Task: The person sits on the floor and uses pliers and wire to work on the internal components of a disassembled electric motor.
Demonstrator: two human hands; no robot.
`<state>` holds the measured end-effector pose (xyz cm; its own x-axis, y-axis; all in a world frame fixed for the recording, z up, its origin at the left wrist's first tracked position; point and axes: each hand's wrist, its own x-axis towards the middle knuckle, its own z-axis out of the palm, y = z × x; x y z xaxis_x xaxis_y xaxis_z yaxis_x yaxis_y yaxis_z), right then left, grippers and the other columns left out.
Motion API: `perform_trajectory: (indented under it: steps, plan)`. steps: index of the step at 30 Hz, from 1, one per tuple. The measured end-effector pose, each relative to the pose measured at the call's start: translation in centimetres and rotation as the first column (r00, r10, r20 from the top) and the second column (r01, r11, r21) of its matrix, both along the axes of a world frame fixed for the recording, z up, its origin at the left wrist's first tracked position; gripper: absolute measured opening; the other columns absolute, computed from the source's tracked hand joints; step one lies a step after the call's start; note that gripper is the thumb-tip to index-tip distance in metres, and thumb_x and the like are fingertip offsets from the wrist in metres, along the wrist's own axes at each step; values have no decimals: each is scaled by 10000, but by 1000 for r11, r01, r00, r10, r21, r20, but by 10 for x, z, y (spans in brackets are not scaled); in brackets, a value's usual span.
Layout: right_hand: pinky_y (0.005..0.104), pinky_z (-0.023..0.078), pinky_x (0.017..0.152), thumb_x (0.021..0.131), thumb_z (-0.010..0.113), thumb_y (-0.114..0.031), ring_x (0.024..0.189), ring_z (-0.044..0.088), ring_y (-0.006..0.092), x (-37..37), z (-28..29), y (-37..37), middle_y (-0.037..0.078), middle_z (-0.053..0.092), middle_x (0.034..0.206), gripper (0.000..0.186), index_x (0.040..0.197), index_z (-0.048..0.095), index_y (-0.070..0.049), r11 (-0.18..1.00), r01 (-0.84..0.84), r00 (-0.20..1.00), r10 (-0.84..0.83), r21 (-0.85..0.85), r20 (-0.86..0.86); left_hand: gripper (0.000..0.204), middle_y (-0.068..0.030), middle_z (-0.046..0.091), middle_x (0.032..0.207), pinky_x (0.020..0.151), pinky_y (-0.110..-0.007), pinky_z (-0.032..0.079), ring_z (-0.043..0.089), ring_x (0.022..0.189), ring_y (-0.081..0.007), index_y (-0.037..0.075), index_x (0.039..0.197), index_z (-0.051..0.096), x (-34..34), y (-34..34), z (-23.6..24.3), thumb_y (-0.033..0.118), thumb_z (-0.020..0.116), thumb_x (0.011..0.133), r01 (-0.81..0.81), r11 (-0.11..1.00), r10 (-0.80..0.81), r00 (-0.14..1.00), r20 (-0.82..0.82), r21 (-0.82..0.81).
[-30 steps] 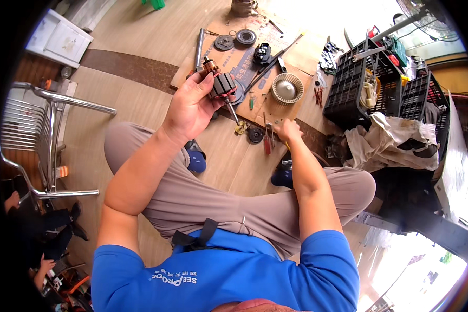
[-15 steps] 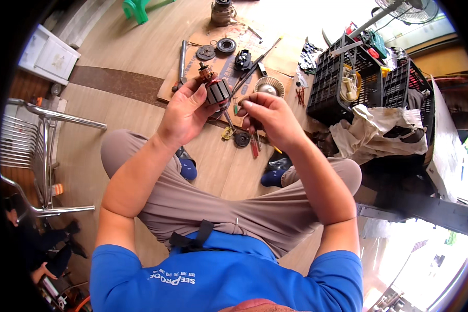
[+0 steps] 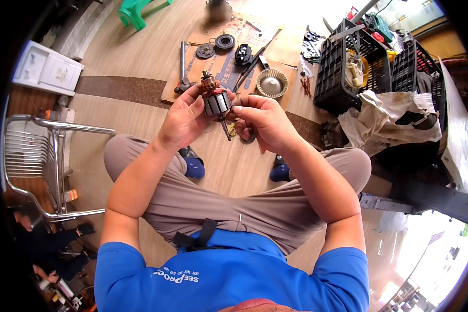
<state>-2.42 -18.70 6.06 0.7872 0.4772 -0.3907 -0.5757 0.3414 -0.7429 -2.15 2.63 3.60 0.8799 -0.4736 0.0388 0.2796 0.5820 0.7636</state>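
My left hand (image 3: 181, 118) is closed round a motor armature (image 3: 218, 103), holding it tilted with its copper commutator end up and its thin shaft pointing down. The armature has a striped silver core with reddish windings. My right hand (image 3: 269, 120) has its fingers curled in a pinch, thumb tip against the core's right side. Whether something small sits between those fingers is hidden. Beyond the hands, a pale finned fan wheel (image 3: 272, 83) lies on a cardboard sheet (image 3: 290, 50), along with a hammer (image 3: 183, 67), a black ring (image 3: 225, 42), a grey disc (image 3: 205, 50) and a black housing part (image 3: 243, 54).
Black plastic crates (image 3: 343, 78) full of tools stand on the right, a pale cloth (image 3: 385, 122) draped at their front. To the left are a metal chair (image 3: 57, 156) and a white cabinet (image 3: 49, 67). A green stool (image 3: 135, 15) stands far left. Another person's dark-clothed legs (image 3: 62, 260) show lower left.
My right hand has come left from beside the armature to touch its core. The armature has turned slightly in my left hand. The view has shifted a little.
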Motion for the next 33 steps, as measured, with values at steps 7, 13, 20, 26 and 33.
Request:
perform_trajectory:
  steps: [7, 13, 20, 26, 33]
  plan:
    - [225, 442, 510, 911, 629, -120, 616, 600, 99, -1, -13, -6, 32, 621, 795, 126, 956, 618, -3, 998, -49, 997, 51, -36, 57, 543, -232, 529, 1330, 1045, -462, 443, 520, 1254, -313, 37, 1392, 424, 1, -6, 1, 321, 587, 959, 33, 999, -33, 999, 8, 12]
    - [215, 471, 552, 925, 605, -118, 645, 613, 104, 1, 1, -14, 58, 652, 813, 110, 927, 600, -8, 990, 42, 997, -33, -134, 67, 497, -152, 562, 1304, 1050, -423, 439, 538, 1232, -284, 34, 1370, 457, 0, -5, -4, 233, 623, 946, 90, 995, -90, 996, -11, -36]
    - [224, 488, 685, 947, 603, -95, 731, 590, 69, 15, -4, -39, 18, 640, 824, 122, 973, 636, 20, 934, -142, 932, 237, -328, 273, 625, -141, 591, 1270, 1046, -419, 443, 565, 1215, -294, -23, 1357, 449, -4, 0, -7, 262, 720, 870, 189, 974, -183, 981, -56, 123]
    - [214, 472, 665, 953, 617, -140, 703, 564, 56, 17, 0, -45, -1, 629, 764, 170, 929, 663, 22, 922, -134, 905, 264, -364, 333, 669, -138, 591, 1275, 1015, -394, 471, 586, 1187, -263, -24, 1350, 452, -5, 0, -8, 259, 765, 831, 191, 966, -186, 982, -42, 173]
    - [214, 465, 655, 947, 624, -141, 695, 563, 61, 17, 1, -42, -2, 620, 751, 170, 916, 659, 22, 903, -88, 909, 245, -420, 336, 632, -54, 610, 1246, 961, -281, 491, 597, 1108, -125, -3, 1316, 508, 1, 4, -5, 154, 809, 783, 194, 935, -194, 981, -28, 298]
